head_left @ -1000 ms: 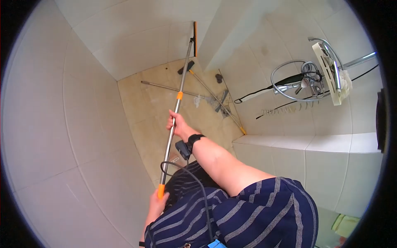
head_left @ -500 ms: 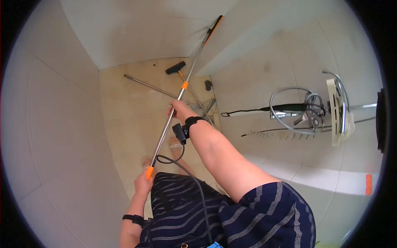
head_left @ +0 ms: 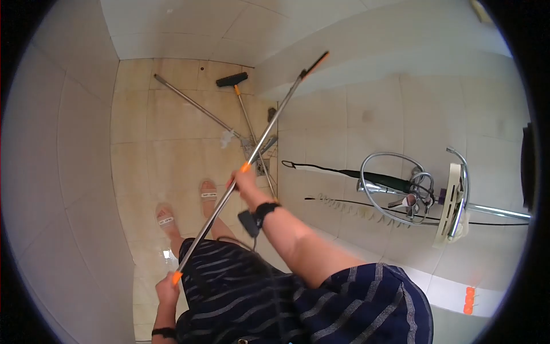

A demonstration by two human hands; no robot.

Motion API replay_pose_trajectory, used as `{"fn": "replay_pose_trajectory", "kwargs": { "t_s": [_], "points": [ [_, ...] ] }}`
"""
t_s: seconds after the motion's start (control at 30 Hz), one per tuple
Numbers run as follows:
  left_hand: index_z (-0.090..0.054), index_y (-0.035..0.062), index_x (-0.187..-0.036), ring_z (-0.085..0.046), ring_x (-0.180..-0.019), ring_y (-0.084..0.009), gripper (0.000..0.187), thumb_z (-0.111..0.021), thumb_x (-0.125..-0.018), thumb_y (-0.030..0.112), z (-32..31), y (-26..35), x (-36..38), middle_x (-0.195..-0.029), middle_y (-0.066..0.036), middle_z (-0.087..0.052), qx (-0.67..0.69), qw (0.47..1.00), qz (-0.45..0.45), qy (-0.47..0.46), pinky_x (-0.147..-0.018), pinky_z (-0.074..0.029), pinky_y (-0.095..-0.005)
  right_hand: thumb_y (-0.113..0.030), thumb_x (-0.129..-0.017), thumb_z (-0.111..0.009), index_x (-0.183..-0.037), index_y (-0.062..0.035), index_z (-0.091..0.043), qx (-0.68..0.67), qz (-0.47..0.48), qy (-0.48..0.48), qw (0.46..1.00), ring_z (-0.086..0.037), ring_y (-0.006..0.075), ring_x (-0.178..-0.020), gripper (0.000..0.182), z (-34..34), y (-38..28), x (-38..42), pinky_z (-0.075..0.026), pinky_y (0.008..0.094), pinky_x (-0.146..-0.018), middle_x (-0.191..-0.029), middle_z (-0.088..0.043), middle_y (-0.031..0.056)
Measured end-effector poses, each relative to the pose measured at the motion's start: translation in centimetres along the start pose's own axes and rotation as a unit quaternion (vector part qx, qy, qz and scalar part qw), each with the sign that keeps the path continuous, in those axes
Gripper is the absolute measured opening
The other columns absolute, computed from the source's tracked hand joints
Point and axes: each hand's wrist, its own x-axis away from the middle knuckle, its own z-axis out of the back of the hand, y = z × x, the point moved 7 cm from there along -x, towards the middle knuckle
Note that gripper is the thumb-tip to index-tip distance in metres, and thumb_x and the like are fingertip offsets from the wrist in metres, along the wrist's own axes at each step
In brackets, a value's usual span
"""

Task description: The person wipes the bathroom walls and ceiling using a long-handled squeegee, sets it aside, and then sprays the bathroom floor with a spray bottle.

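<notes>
A long-handled squeegee [head_left: 269, 125] with a metal pole, orange collars and a narrow black-and-orange head slants across the view, its head up by the wall at the upper right. My right hand [head_left: 246, 186] is closed round the pole just below the middle orange collar. Lower down, my left hand [head_left: 168, 289] grips the orange end of the handle near my striped clothing. Beyond the pole, a black-headed floor brush [head_left: 232, 79] lies on the tiles. A mop [head_left: 195, 103] with a metal pole rests there too, its grey head partly hidden behind the squeegee.
A floor drain [head_left: 262, 167] sits near the right wall. On that wall hang a shower hose [head_left: 366, 166], a green-handled brush [head_left: 378, 179] and a pale shelf [head_left: 450, 203]. My sandalled feet [head_left: 209, 192] stand on the tiled floor [head_left: 132, 166]. Walls close in on the left and ahead.
The squeegee head has come down and to the right in view. Both hands, still on the pole, appear lower and further left. The view has shifted, showing both feet more fully.
</notes>
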Motion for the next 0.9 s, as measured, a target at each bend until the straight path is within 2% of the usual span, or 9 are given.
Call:
{"fn": "replay_pose_trajectory", "kwargs": {
  "t_s": [0.1,0.17,0.23,0.37,0.43,0.53,0.6,0.8,0.9],
  "points": [
    [-0.049,0.0068,-0.076,-0.057,-0.059,-0.0368,0.015,-0.062,-0.070,0.008,0.3,-5.1,3.6,-0.062,-0.016,-0.056,-0.053,0.996,0.067,0.014,-0.056,-0.045,-0.0458,-0.001,-0.075,-0.052,-0.074,0.0001,-0.048,0.009,-0.028,0.015,0.999,-0.059,0.0245,-0.046,0.005,-3.0,0.3,5.8,-0.049,0.0339,-0.040,-0.057,-0.055,0.0115],
    [-0.049,0.0065,-0.077,-0.057,-0.059,-0.0368,0.016,-0.063,-0.070,0.008,2.3,-5.5,4.4,-0.061,-0.017,-0.055,-0.064,0.994,0.078,0.044,-0.055,-0.045,-0.0457,-0.006,-0.075,-0.052,-0.067,0.0007,-0.050,-0.040,0.028,-0.039,0.998,-0.059,0.0219,-0.045,0.010,-5.6,-1.3,8.0,-0.044,0.0323,-0.038,-0.054,-0.059,0.0120],
    [-0.048,0.0063,-0.078,-0.057,-0.059,-0.0368,0.017,-0.063,-0.070,0.008,2.6,-4.1,2.1,-0.061,-0.017,-0.055,-0.058,0.994,0.075,0.050,-0.055,-0.045,-0.0456,-0.005,-0.075,-0.052,-0.065,-0.0004,-0.050,-0.001,0.071,-0.033,0.997,-0.059,0.0222,-0.046,0.011,-6.7,-3.1,4.5,-0.044,0.0327,-0.038,-0.053,-0.057,0.0118],
    [-0.049,0.0057,-0.082,-0.057,-0.060,-0.0368,0.017,-0.062,-0.072,0.007,3.8,1.6,-6.3,-0.062,-0.017,-0.056,-0.059,0.994,0.049,0.082,-0.054,-0.044,-0.0458,-0.004,-0.078,-0.051,-0.079,0.0006,-0.048,0.027,0.101,-0.007,0.995,-0.059,0.0235,-0.048,0.005,-6.1,-9.0,-4.9,-0.046,0.0327,-0.040,-0.060,-0.056,0.0125],
    [-0.049,0.0052,-0.086,-0.058,-0.061,-0.0368,0.018,-0.061,-0.073,0.007,3.6,3.0,-10.7,-0.063,-0.017,-0.056,-0.052,0.994,0.033,0.089,-0.055,-0.044,-0.0462,-0.008,-0.080,-0.051,-0.084,0.0014,-0.047,-0.035,0.099,0.019,0.994,-0.059,0.0254,-0.048,0.011,-5.4,-10.9,-9.3,-0.048,0.0350,-0.040,-0.060,-0.056,0.0152],
    [-0.049,0.0050,-0.089,-0.058,-0.061,-0.0365,0.020,-0.061,-0.074,0.007,3.8,4.6,-16.0,-0.064,-0.017,-0.057,-0.058,0.994,0.003,0.097,-0.055,-0.045,-0.0458,-0.012,-0.081,-0.051,-0.087,0.0017,-0.045,-0.001,0.078,0.009,0.997,-0.059,0.0261,-0.048,0.016,-5.1,-14.8,-12.1,-0.049,0.0369,-0.040,-0.062,-0.056,0.0165],
    [-0.048,0.0048,-0.090,-0.058,-0.062,-0.0364,0.021,-0.061,-0.074,0.007,3.5,4.9,-17.8,-0.064,-0.017,-0.057,-0.069,0.993,-0.011,0.100,-0.055,-0.045,-0.0455,-0.011,-0.080,-0.051,-0.083,0.0079,-0.051,0.091,0.117,0.011,0.989,-0.060,0.0277,-0.049,0.019,-4.9,-16.3,-13.4,-0.044,0.0362,-0.038,-0.063,-0.058,0.0178],
    [-0.050,0.0051,-0.097,-0.059,-0.065,-0.0363,0.028,-0.062,-0.072,0.006,-0.5,4.4,-16.3,-0.067,-0.017,-0.058,-0.059,0.998,0.000,0.015,-0.058,-0.047,-0.0436,-0.020,-0.080,-0.052,-0.080,0.0095,-0.055,0.190,0.130,0.050,0.972,-0.061,0.0276,-0.051,0.030,-2.0,-10.7,-15.4,-0.047,0.0373,-0.044,-0.063,-0.059,0.0192],
    [-0.049,0.0046,-0.098,-0.059,-0.064,-0.0363,0.029,-0.062,-0.072,0.006,-3.2,3.6,-12.7,-0.067,-0.016,-0.059,-0.054,0.998,-0.010,-0.022,-0.058,-0.047,-0.0436,-0.022,-0.079,-0.052,-0.078,0.0078,-0.055,0.243,0.133,0.063,0.959,-0.061,0.0267,-0.052,0.030,-0.2,-7.7,-12.2,-0.048,0.0370,-0.047,-0.060,-0.058,0.0186]
  ]
}}
